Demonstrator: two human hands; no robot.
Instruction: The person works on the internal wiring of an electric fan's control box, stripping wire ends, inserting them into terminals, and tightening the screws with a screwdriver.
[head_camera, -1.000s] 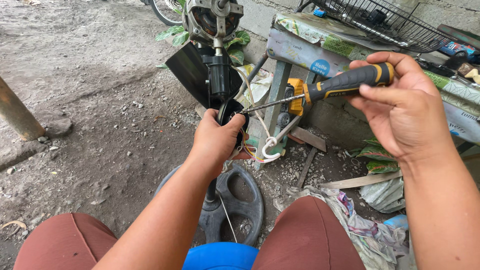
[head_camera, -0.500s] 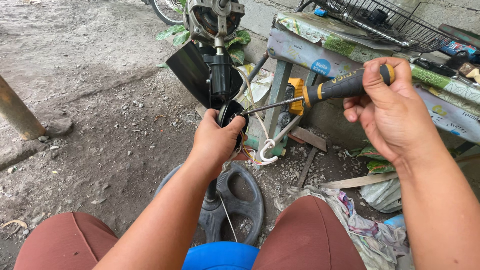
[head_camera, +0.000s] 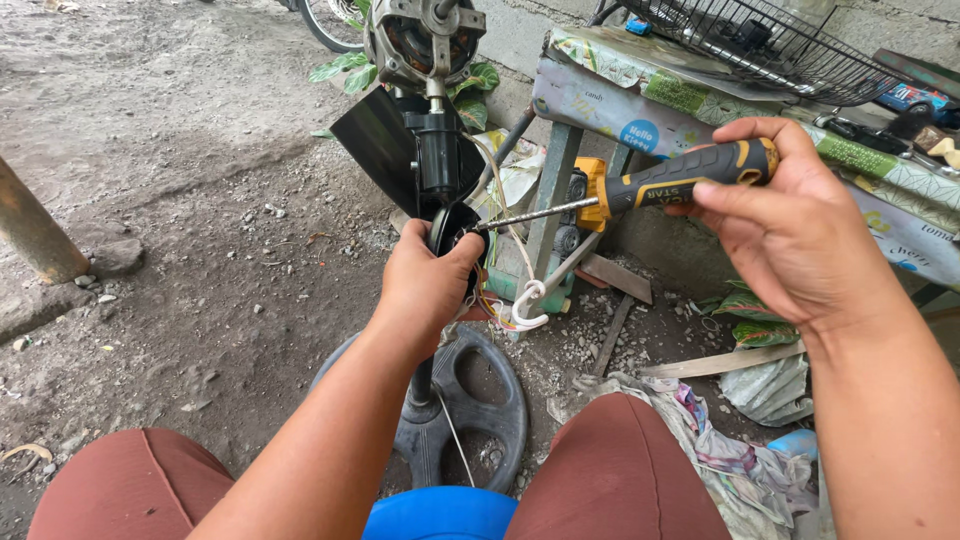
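Observation:
My left hand (head_camera: 425, 285) grips the black housing (head_camera: 455, 230) on the neck of a stand fan, just below the bare motor (head_camera: 420, 40). My right hand (head_camera: 790, 225) holds a screwdriver (head_camera: 665, 185) with a black and yellow handle. Its metal shaft points left and its tip meets the black housing beside my left thumb. White wires (head_camera: 525, 300) hang down under the housing. The fan's round black base (head_camera: 470, 400) stands on the ground between my knees.
A low bench (head_camera: 620, 110) covered in printed wrapping stands to the right, with a black wire fan guard (head_camera: 770, 40) and small tools on it. Rags (head_camera: 740, 460), wood scraps and stones lie on the dirt ground. A post (head_camera: 35, 235) stands at the left.
My right hand has regripped the screwdriver handle, turning it with the fingers. The shaft has shifted slightly and its tip stays at the housing. My left hand has not moved.

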